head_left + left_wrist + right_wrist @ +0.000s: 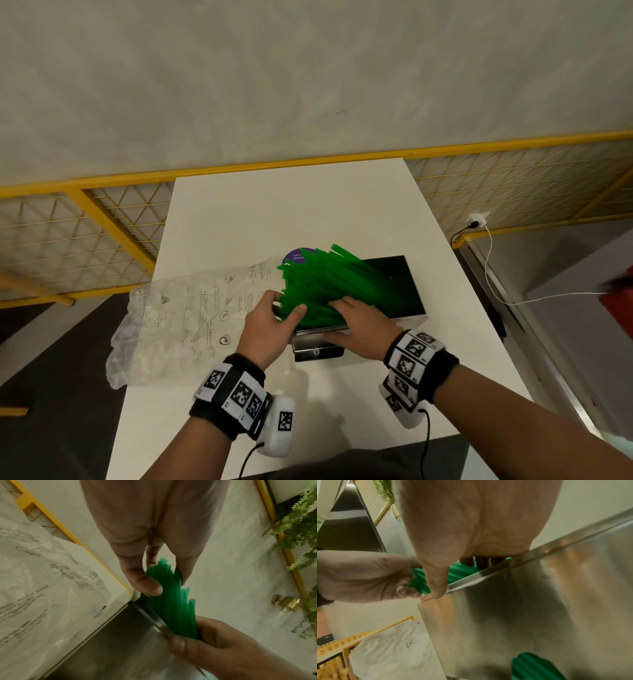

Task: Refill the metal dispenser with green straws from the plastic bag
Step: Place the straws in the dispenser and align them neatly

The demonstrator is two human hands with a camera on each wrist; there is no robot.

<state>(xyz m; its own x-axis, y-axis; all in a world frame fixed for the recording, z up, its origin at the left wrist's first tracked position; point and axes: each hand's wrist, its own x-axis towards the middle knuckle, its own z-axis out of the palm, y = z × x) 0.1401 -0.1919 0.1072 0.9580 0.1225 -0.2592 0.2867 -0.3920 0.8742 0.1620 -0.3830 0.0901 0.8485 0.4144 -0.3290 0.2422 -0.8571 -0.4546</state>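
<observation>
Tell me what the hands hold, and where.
Both hold the green straws: left hand pinches the bundle's near end; right hand clasps its middle against the metal dispenser's front rim.

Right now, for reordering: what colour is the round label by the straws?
Round label: purple, white lettering; head view best.

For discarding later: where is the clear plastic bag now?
Head view: the clear plastic bag lies over the white table at its left edge, left of the silver metal dispenser.

left hand (150, 520) pinching green straws (169, 596), right hand (223, 649) seemingly gripping their lower ends, metal dispenser (109, 642) alongside
</observation>
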